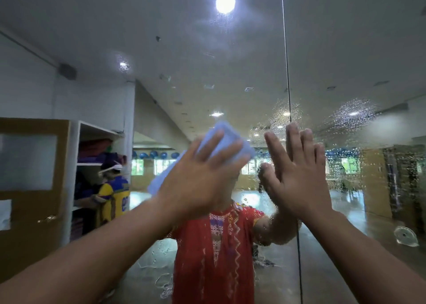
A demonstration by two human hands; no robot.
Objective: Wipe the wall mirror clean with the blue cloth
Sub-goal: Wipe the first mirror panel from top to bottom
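Left hand (200, 177), fingers straight and spread, is pressing the blue cloth (163, 174) flat against the wall mirror (345, 50). Right hand (297, 181), fingers straight and close together, is resting flat on the droplet-spattered glass at the panel seam (287, 73), holding nothing.

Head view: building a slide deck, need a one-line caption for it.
Left hand presses the blue cloth onto the droplet-spotted wall mirror while the right hand lies flat against it.

I can read no text here. The yellow and blue shirt (113, 195) reflected in the wall mirror (345, 50) carries some letters, but they are too blurred.
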